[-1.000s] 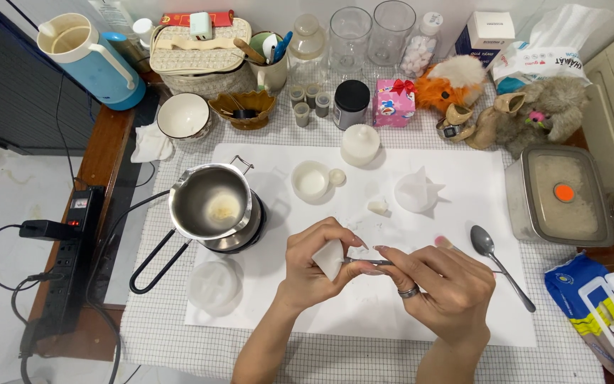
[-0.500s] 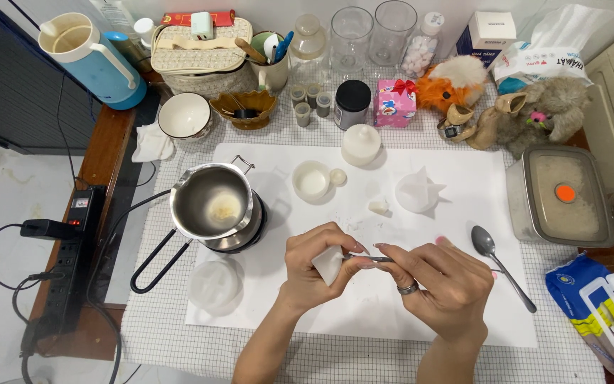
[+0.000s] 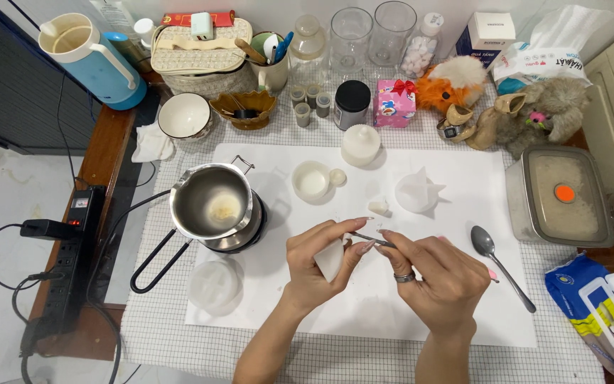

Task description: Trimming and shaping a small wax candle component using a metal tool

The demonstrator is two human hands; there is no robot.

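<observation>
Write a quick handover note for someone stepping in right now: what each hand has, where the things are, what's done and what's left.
Left hand: holds a small white piece over the white mat.
Right hand: pinches a thin metal tool with its tip at the piece.
Around: steel pot on a burner to the left, a little pale residue inside; spoon to the right; small white cup and white bits further back.
Done: piece picked up, tool at it.
Left: work on the piece is underway; both are still in hand, not set down.
</observation>
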